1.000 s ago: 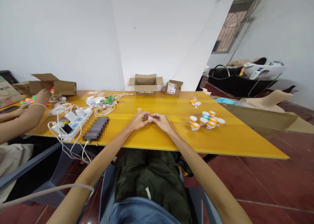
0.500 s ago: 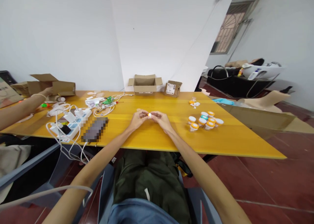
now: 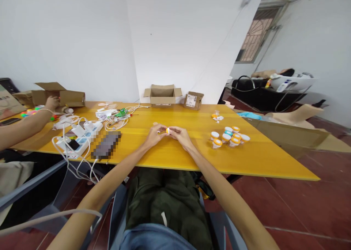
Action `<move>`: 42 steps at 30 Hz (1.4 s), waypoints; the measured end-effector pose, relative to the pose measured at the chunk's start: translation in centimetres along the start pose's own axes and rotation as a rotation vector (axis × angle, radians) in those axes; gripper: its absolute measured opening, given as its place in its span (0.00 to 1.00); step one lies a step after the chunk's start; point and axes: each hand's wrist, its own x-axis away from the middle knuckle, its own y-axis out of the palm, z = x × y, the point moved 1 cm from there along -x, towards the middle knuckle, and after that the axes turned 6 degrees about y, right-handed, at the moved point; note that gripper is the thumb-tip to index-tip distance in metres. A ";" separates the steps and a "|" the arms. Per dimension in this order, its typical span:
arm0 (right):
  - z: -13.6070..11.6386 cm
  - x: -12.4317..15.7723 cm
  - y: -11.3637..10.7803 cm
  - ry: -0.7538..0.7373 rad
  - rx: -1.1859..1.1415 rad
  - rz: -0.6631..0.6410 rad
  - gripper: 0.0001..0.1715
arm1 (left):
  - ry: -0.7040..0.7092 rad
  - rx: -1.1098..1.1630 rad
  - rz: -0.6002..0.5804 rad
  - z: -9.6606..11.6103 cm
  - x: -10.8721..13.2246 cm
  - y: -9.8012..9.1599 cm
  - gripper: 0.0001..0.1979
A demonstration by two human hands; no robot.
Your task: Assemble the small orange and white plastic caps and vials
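Observation:
Over the middle of the table, my left hand (image 3: 155, 135) and my right hand (image 3: 180, 135) meet with bent fingers. Between their fingertips is a small orange-and-white cap (image 3: 168, 131), turned on edge; the fingers cover part of it. My left thumb reaches it from one side, and my right thumb and fingers grip it from the other. To the right of my hands stands a group of small clear jars with orange, white and teal lids, among them an orange-lidded jar (image 3: 217, 143). A pale round piece (image 3: 155, 123) lies just behind my left hand.
An open cardboard box (image 3: 162, 101) and a smaller carton (image 3: 193, 101) stand against the wall. Small loose parts (image 3: 218, 117) lie at back right. A power strip (image 3: 85, 140), cables and a phone (image 3: 106, 144) occupy the left. Beyond, a co-worker's hand (image 3: 52, 103) reaches toward another box.
The cap has turned between my fingers, so more of its orange edge shows. My hands stay nearly in place. The co-worker's arm has shifted, uncovering colourful small items at far left.

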 end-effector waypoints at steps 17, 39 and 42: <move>-0.1 0.2 0.0 0.043 -0.036 -0.047 0.19 | 0.178 -0.156 -0.079 0.0 0.4 0.0 0.08; 0.3 0.0 0.2 -0.127 0.281 -0.034 0.26 | -0.016 -0.124 -0.137 -0.2 0.3 0.2 0.14; 0.1 0.1 0.3 -0.145 0.276 -0.024 0.25 | -0.035 -0.171 -0.162 0.1 0.2 0.1 0.14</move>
